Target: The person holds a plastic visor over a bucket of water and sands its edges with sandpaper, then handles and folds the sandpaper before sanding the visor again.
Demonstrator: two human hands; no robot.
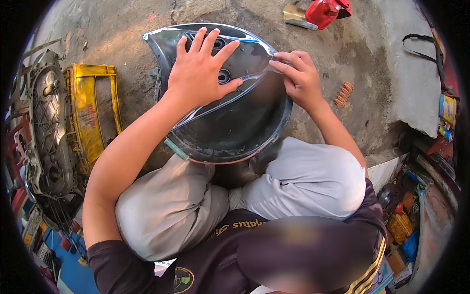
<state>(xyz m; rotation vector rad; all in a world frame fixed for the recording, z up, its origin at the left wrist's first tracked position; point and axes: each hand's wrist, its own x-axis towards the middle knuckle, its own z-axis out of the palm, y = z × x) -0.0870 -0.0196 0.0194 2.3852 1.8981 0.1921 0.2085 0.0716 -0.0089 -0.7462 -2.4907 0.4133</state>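
A dark glossy curved panel (252, 46) with shiny silver-blue edges and pointed ends lies across a round black basin (230, 139). Two round openings show in its face. My left hand (198, 68) rests flat on the panel, fingers spread and thumb out to the side. At the panel's right-hand point, my right hand (301, 81) pinches the edge between thumb and fingers. Something thin and whitish shows by those fingertips; I cannot tell whether it is a separate piece. The basin stands on the ground just beyond my bent knees.
On the left are a yellow plastic crate (90, 117) and a metal engine casing (49, 122). An orange coil spring (343, 94) lies on the concrete to the right. A red part (324, 13) sits at the top. Assorted clutter (404, 225) fills the lower right.
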